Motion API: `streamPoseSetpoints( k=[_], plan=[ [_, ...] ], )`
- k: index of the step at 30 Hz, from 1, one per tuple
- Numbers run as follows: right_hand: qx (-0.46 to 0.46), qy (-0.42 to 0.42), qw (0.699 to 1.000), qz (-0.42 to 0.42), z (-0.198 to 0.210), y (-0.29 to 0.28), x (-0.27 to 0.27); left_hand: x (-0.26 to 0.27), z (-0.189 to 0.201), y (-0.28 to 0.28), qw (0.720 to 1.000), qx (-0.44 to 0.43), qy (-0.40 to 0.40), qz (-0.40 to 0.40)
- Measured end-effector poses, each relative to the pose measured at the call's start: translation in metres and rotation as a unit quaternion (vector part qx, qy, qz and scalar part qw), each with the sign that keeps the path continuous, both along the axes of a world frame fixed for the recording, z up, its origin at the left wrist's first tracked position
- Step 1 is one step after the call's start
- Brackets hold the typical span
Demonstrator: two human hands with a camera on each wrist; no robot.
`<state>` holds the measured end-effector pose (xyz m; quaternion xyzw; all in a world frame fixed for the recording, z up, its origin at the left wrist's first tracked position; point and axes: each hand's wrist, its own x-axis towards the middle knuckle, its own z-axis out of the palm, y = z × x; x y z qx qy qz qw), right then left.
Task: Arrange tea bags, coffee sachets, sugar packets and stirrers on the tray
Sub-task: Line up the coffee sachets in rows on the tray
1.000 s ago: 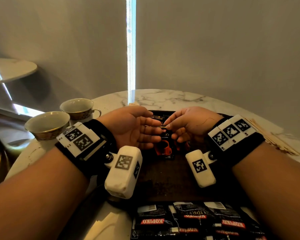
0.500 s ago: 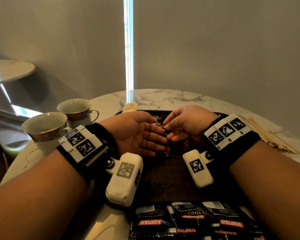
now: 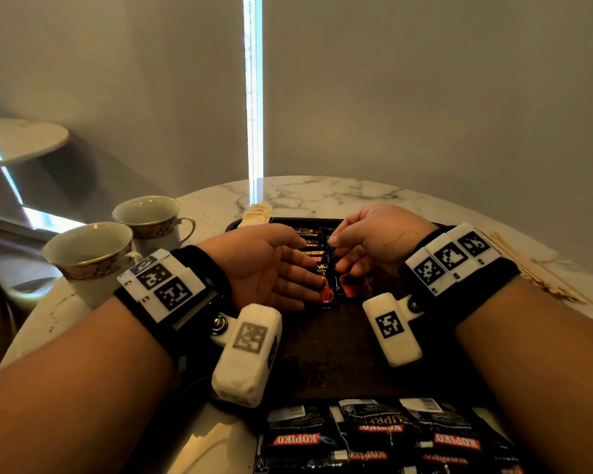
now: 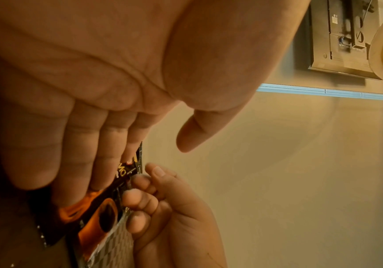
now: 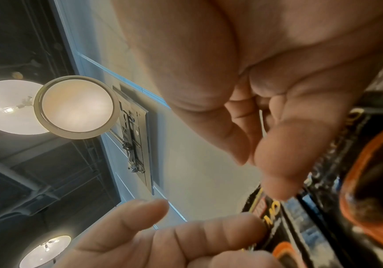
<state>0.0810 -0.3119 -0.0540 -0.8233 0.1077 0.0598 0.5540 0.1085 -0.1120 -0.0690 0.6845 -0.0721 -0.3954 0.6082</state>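
hands [image 3: 271,265] parted slightly | coffee sachets [image 3: 326,278] more exposed

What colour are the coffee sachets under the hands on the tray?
The coffee sachets are black with orange cup graphics and yellow lettering, clearest in the head view.

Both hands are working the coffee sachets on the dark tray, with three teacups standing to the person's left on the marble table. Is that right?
Not quite: the head view shows two teacups, not three. The rest holds: left hand and right hand are at the coffee sachets on the dark tray, on the marble table.
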Motion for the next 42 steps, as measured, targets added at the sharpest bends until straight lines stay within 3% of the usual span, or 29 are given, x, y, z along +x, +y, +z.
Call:
streamPoseSetpoints(
  k=[4, 11, 18, 28, 42],
  plan=[
    [-0.033, -0.024, 0.999, -0.008, 0.000, -0.005, 0.004, -0.001, 0.001, 0.000, 1.000, 0.001, 0.000, 0.001],
    [0.055, 0.003, 0.998, 0.031, 0.002, -0.003, 0.000, -0.002, 0.001, 0.000, 1.000, 0.002, 0.000, 0.000],
    [0.061, 0.051, 0.993, 0.085, 0.001, 0.001, -0.003, -0.001, -0.001, -0.001, 1.000, -0.005, 0.008, -0.008],
    [0.110, -0.016, 0.994, 0.020, 0.014, -0.010, -0.001, -0.004, 0.006, -0.001, 0.997, -0.063, 0.000, 0.034],
    [-0.028, 0.007, 0.999, 0.015, 0.026, -0.001, 0.005, -0.010, 0.015, 0.001, 0.975, -0.143, -0.012, 0.169]
  ],
)
